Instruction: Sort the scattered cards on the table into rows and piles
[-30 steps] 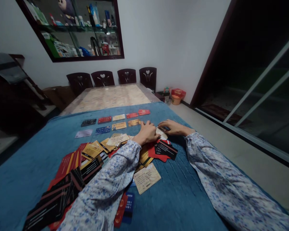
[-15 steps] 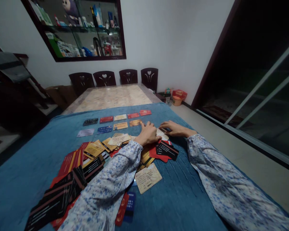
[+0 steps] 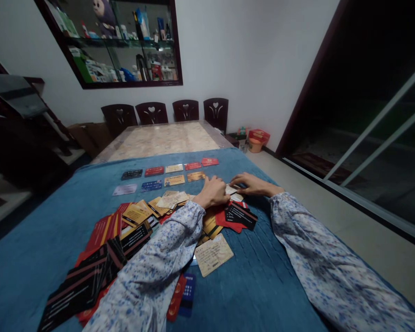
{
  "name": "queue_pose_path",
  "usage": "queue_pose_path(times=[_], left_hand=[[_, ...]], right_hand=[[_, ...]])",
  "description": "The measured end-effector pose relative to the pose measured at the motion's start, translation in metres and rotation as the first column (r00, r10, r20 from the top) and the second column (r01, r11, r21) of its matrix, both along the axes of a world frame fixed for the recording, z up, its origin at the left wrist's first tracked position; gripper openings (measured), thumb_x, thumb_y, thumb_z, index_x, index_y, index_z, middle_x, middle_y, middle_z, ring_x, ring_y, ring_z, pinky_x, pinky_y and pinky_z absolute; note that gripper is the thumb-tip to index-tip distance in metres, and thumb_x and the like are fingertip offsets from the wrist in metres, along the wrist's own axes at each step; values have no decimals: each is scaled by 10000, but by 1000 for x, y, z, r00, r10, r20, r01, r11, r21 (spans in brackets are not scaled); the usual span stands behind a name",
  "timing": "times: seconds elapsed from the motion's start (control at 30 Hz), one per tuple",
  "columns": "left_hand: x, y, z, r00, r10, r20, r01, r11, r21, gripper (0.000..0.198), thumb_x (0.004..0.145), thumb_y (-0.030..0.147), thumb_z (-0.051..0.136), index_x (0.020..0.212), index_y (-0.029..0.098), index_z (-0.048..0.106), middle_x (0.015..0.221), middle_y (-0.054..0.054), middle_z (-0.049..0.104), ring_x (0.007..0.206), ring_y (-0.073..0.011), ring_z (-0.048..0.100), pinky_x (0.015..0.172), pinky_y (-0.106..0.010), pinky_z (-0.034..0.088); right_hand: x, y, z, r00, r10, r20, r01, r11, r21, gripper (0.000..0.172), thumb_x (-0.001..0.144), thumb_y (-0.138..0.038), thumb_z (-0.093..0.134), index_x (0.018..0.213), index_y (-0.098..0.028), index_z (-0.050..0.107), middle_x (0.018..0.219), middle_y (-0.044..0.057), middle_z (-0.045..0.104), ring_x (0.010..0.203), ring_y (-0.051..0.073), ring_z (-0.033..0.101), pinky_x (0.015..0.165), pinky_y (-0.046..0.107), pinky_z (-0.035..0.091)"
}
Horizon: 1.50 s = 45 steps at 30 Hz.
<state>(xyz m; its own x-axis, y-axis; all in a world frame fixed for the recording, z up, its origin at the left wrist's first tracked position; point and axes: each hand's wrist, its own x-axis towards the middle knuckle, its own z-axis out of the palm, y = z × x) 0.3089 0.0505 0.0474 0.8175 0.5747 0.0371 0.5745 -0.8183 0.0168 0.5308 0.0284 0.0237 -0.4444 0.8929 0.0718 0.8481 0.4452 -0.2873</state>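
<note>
A pale card [image 3: 231, 189] sits between my two hands, low over the right end of the heap. My left hand [image 3: 212, 192] is closed at its left edge, fingers curled and partly hidden. On the other side my right hand [image 3: 251, 185] pinches its right edge with bent fingers. Below them lie a black card [image 3: 241, 216] and red cards [image 3: 224, 220]. Yellow cards [image 3: 138, 213] and black cards [image 3: 76, 288] spread leftward under and beside my left sleeve. Nearer me, a beige card [image 3: 213, 255] rests on the blue cloth [image 3: 256, 286].
Beyond the heap, cards lie in two rows, among them a blue card [image 3: 151, 185] and an orange card [image 3: 196, 176]. The bare marbled tabletop [image 3: 162, 138] extends behind the cloth. Dark chairs [image 3: 216, 113] line the far end; an orange bucket [image 3: 255, 145] stands on the floor.
The pale card between my hands has shifted slightly, and another light card edge shows beneath it. My hands stay almost in place; the whole view has moved a little.
</note>
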Motion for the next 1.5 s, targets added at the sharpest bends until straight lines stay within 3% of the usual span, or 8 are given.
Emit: queue_pose_path(times=[0.2, 0.4, 0.6, 0.8, 0.93, 1.13, 1.33, 1.5], left_hand=[[-1, 7, -4, 998, -8, 63, 8, 1000, 1, 285, 890, 310, 576, 908, 151, 813, 1021, -170, 776, 1091, -348, 670, 1022, -518, 459], [-5, 13, 0, 980, 28, 196, -12, 997, -81, 293, 880, 235, 554, 918, 161, 836, 948, -138, 809, 907, -258, 719, 841, -345, 510], [-11, 28, -4, 951, 32, 308, -3, 995, -95, 296, 887, 179, 531, 830, 158, 821, 831, -96, 789, 748, -182, 675, 744, -269, 469], [-14, 36, -10, 927, 11, 374, 19, 997, -76, 307, 890, 162, 525, 717, 132, 777, 722, -77, 738, 662, -151, 576, 690, -268, 415], [-14, 39, -14, 932, 17, 363, 9, 998, -69, 294, 876, 123, 518, 781, 132, 796, 773, -85, 759, 704, -165, 599, 726, -271, 446], [-13, 39, -21, 901, 120, 417, -102, 993, -65, 388, 919, 129, 544, 1243, 187, 748, 1068, -111, 779, 966, -222, 696, 909, -311, 517], [-14, 31, -17, 929, 152, 336, -149, 988, -34, 346, 931, 114, 516, 1220, 176, 695, 1043, -126, 749, 986, -256, 684, 882, -345, 522], [-15, 23, -14, 949, 147, 278, -149, 989, -16, 366, 897, 68, 508, 1220, 181, 638, 1071, -128, 744, 1014, -265, 677, 876, -345, 505]], right_hand=[[3, 4, 1, 997, 32, -66, -32, 999, 0, 297, 889, -282, 617, 1102, -232, 818, 1188, 89, 788, 1105, 269, 687, 1063, 441, 426], [5, 4, 1, 994, -20, -105, 29, 996, 89, 275, 930, -267, 589, 1065, -234, 827, 1021, 85, 801, 990, 246, 659, 967, 402, 462], [-4, 1, -2, 983, -92, -157, 122, 973, 196, 301, 971, -276, 544, 1082, -209, 815, 985, 109, 775, 994, 247, 633, 886, 351, 488], [-11, 5, -12, 974, -161, -162, 199, 946, 257, 282, 979, -235, 536, 1103, -213, 789, 985, 111, 756, 976, 244, 625, 877, 333, 485], [-14, 5, -18, 955, -230, -189, 275, 925, 264, 306, 978, -204, 527, 1221, -211, 712, 1024, 105, 729, 971, 234, 637, 870, 317, 485], [-23, 1, -20, 932, -330, -150, 360, 887, 288, 319, 978, -206, 520, 1267, -215, 654, 1019, 104, 708, 906, 232, 649, 810, 303, 471], [-27, -3, -18, 930, -350, -113, 367, 881, 299, 311, 959, -201, 534, 1248, -220, 647, 1018, 102, 728, 906, 236, 648, 777, 299, 450], [-26, -5, -20, 947, -311, -77, 319, 892, 321, 402, 920, -223, 570, 1319, -208, 609, 1027, 106, 745, 899, 242, 659, 766, 305, 447]])
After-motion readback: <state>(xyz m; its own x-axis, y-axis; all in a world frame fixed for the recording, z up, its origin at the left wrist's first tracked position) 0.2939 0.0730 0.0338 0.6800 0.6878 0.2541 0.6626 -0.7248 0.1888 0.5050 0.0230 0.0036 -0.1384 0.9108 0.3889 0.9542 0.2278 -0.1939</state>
